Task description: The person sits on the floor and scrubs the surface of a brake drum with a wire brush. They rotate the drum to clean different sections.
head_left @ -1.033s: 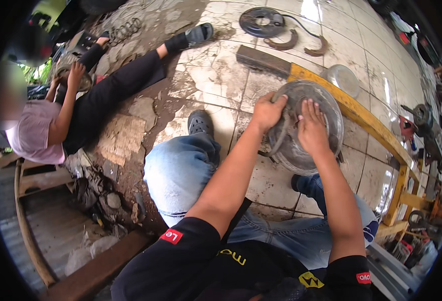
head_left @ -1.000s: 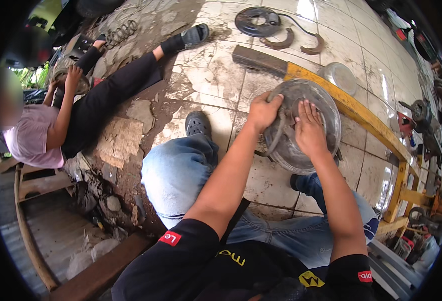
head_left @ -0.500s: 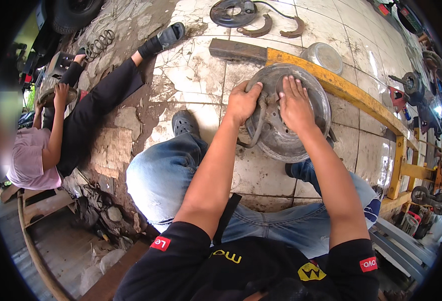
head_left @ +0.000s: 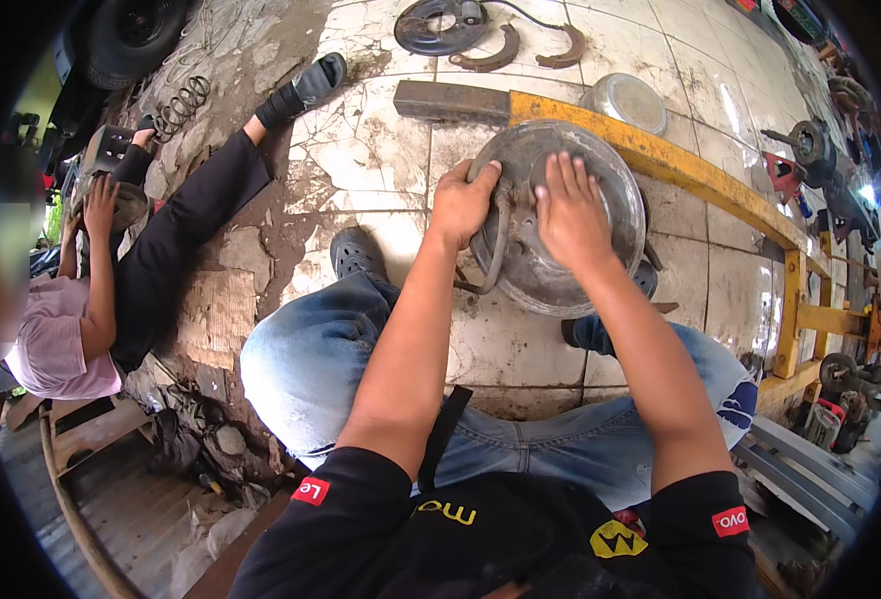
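Note:
A round, greyish metal brake backing plate (head_left: 558, 288) is held in front of me, over the tiled floor between my legs. My left hand (head_left: 462, 208) grips its left rim, thumb on the face and the other fingers out of sight behind the edge. A short dark brake hose (head_left: 501, 245) curves down across the plate beside that hand. Stretched flat on the plate's middle lies my right hand (head_left: 573, 222), fingers extended and slightly blurred, grasping nothing.
Behind the plate runs a yellow steel beam (head_left: 680, 172). Beyond it are a round metal drum (head_left: 628, 103), two curved brake shoes (head_left: 490, 52) and another backing plate (head_left: 430, 27). To the left sits a co-worker (head_left: 176, 255) handling a round part. A coil spring (head_left: 181, 105) lies near the co-worker's feet.
The whole view has shifted slightly, so the plate and both hands appear a little further left. My right hand's fingers are spread a bit more; the left hand keeps its grip.

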Demonstrator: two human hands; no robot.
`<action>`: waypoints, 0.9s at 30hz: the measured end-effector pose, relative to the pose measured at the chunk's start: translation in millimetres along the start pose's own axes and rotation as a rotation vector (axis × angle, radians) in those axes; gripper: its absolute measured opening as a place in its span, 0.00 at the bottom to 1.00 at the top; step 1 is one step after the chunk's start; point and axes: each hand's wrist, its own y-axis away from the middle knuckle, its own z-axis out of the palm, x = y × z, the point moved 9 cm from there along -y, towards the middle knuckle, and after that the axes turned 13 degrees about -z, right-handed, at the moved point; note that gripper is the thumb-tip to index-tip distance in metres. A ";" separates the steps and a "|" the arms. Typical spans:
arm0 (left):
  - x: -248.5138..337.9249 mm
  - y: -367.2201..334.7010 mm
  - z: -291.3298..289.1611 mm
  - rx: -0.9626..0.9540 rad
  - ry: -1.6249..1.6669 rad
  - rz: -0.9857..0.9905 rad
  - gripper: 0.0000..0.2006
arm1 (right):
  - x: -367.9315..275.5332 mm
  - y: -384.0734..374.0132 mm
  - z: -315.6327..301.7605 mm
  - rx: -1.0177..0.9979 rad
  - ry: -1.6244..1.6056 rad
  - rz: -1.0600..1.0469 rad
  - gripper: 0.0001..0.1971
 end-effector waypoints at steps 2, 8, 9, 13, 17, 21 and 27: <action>11.1 7.8 7.9 -0.043 0.045 -0.034 0.25 | 6.0 -6.1 -2.9 0.011 -0.008 0.046 0.28; 14.6 16.9 0.7 0.046 -0.016 -0.011 0.23 | 3.4 6.2 6.4 0.030 -0.003 -0.088 0.29; 9.4 13.8 3.5 0.000 0.017 -0.032 0.23 | 18.7 -2.9 5.3 0.023 -0.019 0.009 0.28; 15.8 13.3 5.8 0.019 -0.017 0.017 0.22 | 42.2 -14.4 3.6 0.047 -0.190 0.122 0.26; 16.5 13.8 8.0 0.014 0.016 0.040 0.22 | 31.8 15.5 2.4 0.159 -0.117 0.093 0.26; 9.2 8.3 4.7 0.005 0.032 -0.010 0.22 | 6.0 30.2 6.9 0.143 -0.056 0.017 0.27; 15.2 14.2 11.3 -0.013 0.015 -0.002 0.22 | 21.5 -1.9 -1.1 0.042 0.011 0.112 0.27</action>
